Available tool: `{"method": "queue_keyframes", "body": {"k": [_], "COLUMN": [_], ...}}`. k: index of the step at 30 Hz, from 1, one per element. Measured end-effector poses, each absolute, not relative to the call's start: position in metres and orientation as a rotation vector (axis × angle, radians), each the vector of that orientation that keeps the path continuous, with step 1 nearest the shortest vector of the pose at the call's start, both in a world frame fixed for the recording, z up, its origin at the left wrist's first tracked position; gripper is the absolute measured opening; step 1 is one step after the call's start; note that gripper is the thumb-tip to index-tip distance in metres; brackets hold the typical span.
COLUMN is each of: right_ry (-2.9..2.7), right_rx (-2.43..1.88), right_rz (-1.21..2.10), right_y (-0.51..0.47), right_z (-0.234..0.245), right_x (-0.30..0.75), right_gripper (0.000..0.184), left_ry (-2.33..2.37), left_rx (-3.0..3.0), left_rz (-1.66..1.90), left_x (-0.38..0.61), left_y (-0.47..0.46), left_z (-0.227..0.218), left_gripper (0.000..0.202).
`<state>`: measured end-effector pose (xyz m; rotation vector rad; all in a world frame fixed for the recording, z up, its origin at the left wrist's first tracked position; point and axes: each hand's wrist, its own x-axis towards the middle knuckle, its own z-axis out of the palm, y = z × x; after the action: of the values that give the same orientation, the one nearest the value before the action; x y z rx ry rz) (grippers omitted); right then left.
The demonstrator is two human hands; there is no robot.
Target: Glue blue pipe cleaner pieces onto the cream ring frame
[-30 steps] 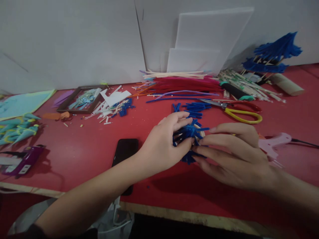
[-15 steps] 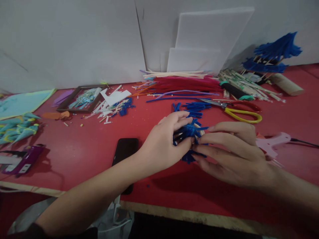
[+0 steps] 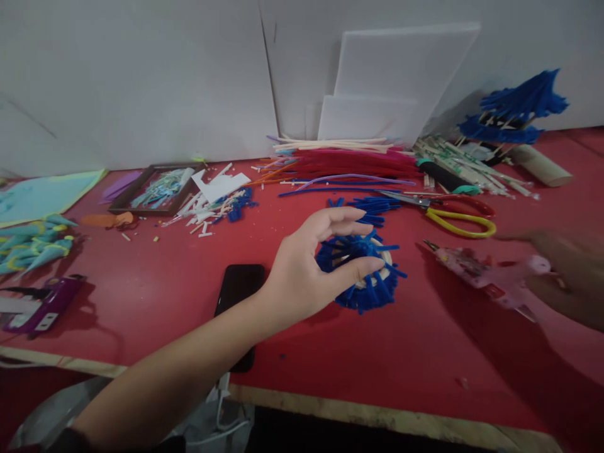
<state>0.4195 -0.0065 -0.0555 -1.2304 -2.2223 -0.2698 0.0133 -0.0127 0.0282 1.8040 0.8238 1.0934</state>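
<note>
Currently, head view: person's left hand (image 3: 302, 264) clamped on blue fringed ring (image 3: 377, 292), ring between thumb and fingers. Right hand (image 3: 573, 270) blurred, at pink glue gun (image 3: 507, 277); finger closure indeterminable. Scissors (image 3: 433, 214) beyond left fingertips, rightward.

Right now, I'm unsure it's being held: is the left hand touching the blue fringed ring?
Touching: the head view shows the left hand on the blue fringed ring, its thumb lying across the pale rim.
</note>
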Motion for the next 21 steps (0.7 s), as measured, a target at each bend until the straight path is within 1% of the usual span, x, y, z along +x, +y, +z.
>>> {"method": "queue_keyframes", "body": {"k": [2, 5, 7, 12, 14, 17, 20, 21], "right_ry": [-2.312, -2.385, -2.416, -2.393, -2.338, -2.231, -2.167, -2.155], "right_rx": [-1.193, -1.167, -1.148, -1.162, -1.200, -1.186, -1.039, -1.022], "right_rz": [-0.177, -0.086, -0.035, 0.007, -0.028, -0.085, -0.035, -0.021], "right_y": [-0.003, 0.000, 0.002, 0.001, -0.004, -0.012, -0.017, -0.019], "right_z": [-0.067, -0.078, -0.083, -0.087, -0.082, -0.064, -0.038, -0.029], "right_x": [0.434, 0.441, 0.443, 0.440, 0.435, 0.420, 0.402, 0.396], "right_gripper": [0.014, 0.022, 0.024, 0.036, 0.034, 0.025, 0.037, 0.036], "left_ry": [0.850, 0.853, 0.853, 0.838, 0.829, 0.782, 0.672, 0.638], "left_rx": [1.815, 1.817, 1.806, 1.798, 1.781, 1.776, 1.835, 1.845], "left_rz": [1.077, 1.053, 1.051, 1.032, 1.026, 0.998, 0.909, 0.915], "left_x": [0.016, 0.018, 0.018, 0.014, 0.012, 0.009, 0.005, 0.004], "left_y": [-0.012, -0.011, -0.010, -0.006, -0.002, 0.006, 0.015, 0.017], "left_z": [0.028, 0.028, 0.028, 0.029, 0.029, 0.030, 0.030, 0.029], "left_gripper": [0.041, 0.035, 0.032, 0.036, 0.037, 0.038, 0.037, 0.034]}}
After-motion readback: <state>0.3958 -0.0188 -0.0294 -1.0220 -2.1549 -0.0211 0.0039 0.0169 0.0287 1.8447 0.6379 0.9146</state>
